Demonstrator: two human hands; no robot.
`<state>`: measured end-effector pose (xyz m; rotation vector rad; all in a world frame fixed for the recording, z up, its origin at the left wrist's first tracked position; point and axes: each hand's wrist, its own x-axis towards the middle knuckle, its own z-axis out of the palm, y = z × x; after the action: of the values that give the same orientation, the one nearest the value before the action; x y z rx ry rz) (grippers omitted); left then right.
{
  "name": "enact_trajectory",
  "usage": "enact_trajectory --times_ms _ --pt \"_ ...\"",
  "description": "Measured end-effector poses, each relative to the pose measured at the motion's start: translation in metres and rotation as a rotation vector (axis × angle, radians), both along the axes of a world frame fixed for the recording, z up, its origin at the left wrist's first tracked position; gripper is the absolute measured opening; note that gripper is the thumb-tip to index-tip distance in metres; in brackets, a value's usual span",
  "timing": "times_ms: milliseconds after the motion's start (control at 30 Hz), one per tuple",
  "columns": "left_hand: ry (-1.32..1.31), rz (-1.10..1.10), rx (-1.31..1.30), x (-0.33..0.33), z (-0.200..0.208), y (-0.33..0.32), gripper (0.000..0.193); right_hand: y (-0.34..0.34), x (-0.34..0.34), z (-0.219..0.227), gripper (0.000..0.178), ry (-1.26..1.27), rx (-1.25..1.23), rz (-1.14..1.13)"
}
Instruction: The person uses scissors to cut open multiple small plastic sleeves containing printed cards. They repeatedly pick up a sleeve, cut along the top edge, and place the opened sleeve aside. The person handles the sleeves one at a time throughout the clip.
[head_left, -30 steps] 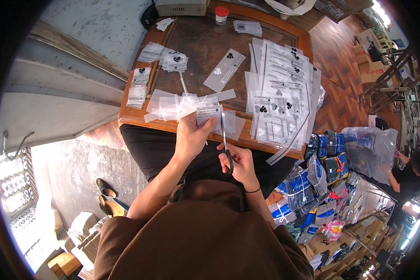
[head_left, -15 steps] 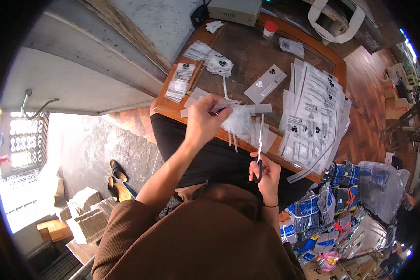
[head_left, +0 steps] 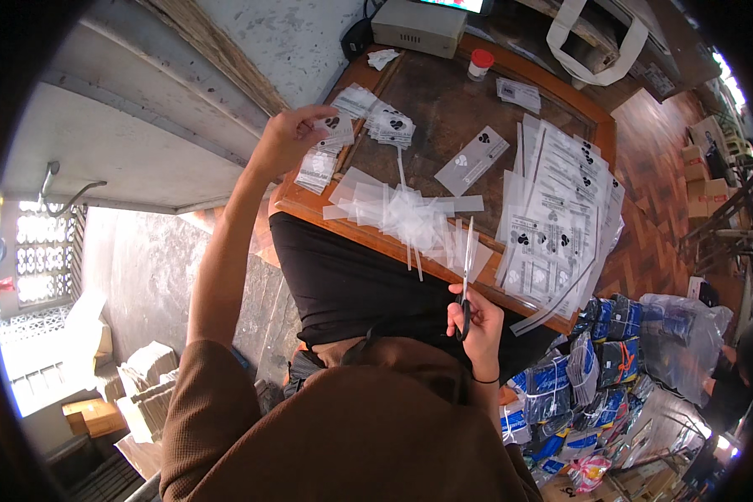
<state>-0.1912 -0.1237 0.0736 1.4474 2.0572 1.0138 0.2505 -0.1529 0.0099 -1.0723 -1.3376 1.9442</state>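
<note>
At the table's left edge, my left hand (head_left: 284,144) pinches a small clear printed label (head_left: 336,131). It is over a stack of similar cut labels (head_left: 315,171). My right hand (head_left: 479,326) grips the black handles of a pair of scissors (head_left: 469,251) near the front edge, blades pointing away from me and looking closed. Between the hands lies a heap of clear plastic offcuts (head_left: 402,213), some strips hanging over the edge. Further back sits another pile of cut labels (head_left: 389,124). A single clear strip with dark prints (head_left: 472,161) lies mid-table.
Large uncut printed sheets (head_left: 552,217) overlap on the table's right side. Along the back stand a red-lidded jar (head_left: 479,64), a small card stack (head_left: 519,94) and a grey metal box (head_left: 418,27). Plastic-wrapped bundles (head_left: 552,381) are piled on the floor at right.
My left hand has moved left and away from me, from the offcut heap to the label stack, with a label in its fingers. The right hand keeps the scissors in nearly the same place.
</note>
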Motion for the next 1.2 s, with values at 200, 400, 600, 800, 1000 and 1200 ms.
enact_trajectory --times_ms 200,400,600,800,1000,1200 --pt "0.158 0.023 -0.237 -0.029 -0.004 0.028 0.046 -0.005 0.005 0.005 0.032 -0.040 -0.006 -0.006" --pt "0.274 -0.019 -0.274 -0.056 -0.053 0.037 0.050 -0.012 0.014 0.008 0.036 0.009 -0.032 -0.033" --pt "0.691 0.015 -0.081 0.009 -0.035 0.046 0.045 -0.020 0.035 0.012 0.037 0.032 0.060 -0.094" --pt "0.315 -0.521 0.212 0.209 -0.044 0.081 0.034 -0.017 0.042 0.018 0.036 0.029 0.042 -0.278" --pt "0.360 -0.684 0.275 0.303 -0.059 0.106 0.051 -0.013 0.054 0.023 0.038 0.019 0.100 -0.298" --pt "0.364 -0.676 -0.100 0.316 -0.055 0.120 0.059 -0.013 0.058 0.015 0.038 0.052 0.033 -0.351"
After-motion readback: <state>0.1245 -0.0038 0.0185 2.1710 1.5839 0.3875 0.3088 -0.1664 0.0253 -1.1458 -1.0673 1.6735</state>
